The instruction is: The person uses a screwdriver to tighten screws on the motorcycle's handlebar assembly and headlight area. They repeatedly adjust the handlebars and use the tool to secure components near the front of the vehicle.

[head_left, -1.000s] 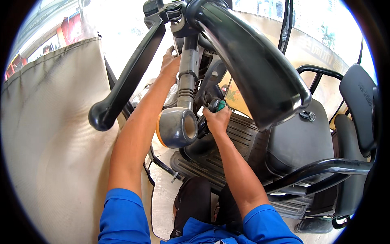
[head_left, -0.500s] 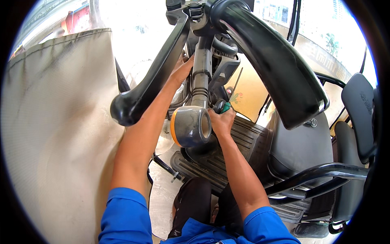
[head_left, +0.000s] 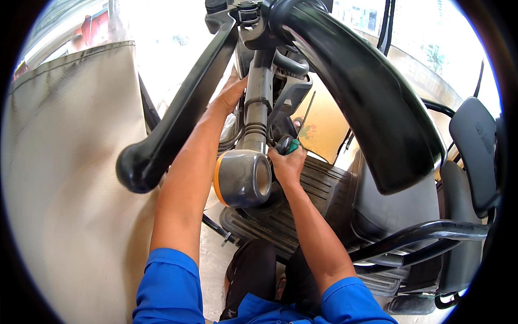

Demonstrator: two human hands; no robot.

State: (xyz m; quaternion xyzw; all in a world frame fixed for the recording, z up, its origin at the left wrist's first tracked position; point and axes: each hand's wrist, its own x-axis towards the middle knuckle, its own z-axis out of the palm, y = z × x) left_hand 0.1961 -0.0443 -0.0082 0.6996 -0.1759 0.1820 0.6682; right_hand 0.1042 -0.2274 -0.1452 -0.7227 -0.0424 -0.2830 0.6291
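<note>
Head view: right grip (head_left: 289,161) clamped on green-and-black screwdriver (head_left: 292,145); left grip (head_left: 233,94) beside grey column (head_left: 258,86), closure unclear.

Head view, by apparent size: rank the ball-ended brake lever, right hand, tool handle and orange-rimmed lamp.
Ball-ended brake lever
Orange-rimmed lamp
Right hand
Black-and-green tool handle, partly covered

Vehicle's driving area: handlebar (head_left: 361,97), seat (head_left: 394,210)
</note>
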